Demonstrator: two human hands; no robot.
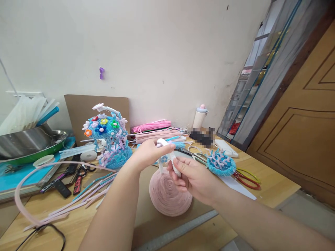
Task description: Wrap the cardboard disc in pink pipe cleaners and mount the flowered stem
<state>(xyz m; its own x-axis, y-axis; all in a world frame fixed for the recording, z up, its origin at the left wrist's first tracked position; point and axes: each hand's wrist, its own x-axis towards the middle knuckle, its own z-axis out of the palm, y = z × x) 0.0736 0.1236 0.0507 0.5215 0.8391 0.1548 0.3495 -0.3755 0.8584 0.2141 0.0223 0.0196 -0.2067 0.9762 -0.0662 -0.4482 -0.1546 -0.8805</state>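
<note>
A round pink coiled base (170,195) rests on the brown board, with a white fuzzy stem (162,142) rising from it and bending over at the top. My left hand (148,153) pinches the upper bend of this stem between thumb and fingers. My right hand (190,174) is closed round its downward end, just above the pink base. A small blue flower (164,159) shows behind the stem. To the left stands a blue decorated piece (104,129) with colourful flowers. A blue fuzzy disc (221,164) with lilac strands sits beyond my right hand.
Pipe cleaners in pink (154,125) lie at the back, near a white bottle (199,116). Loose strips, black-handled scissors (81,170) and a metal pot (26,139) are at left. A metal ruler (180,232) lies in front. Red-handled pliers (247,181) are at right.
</note>
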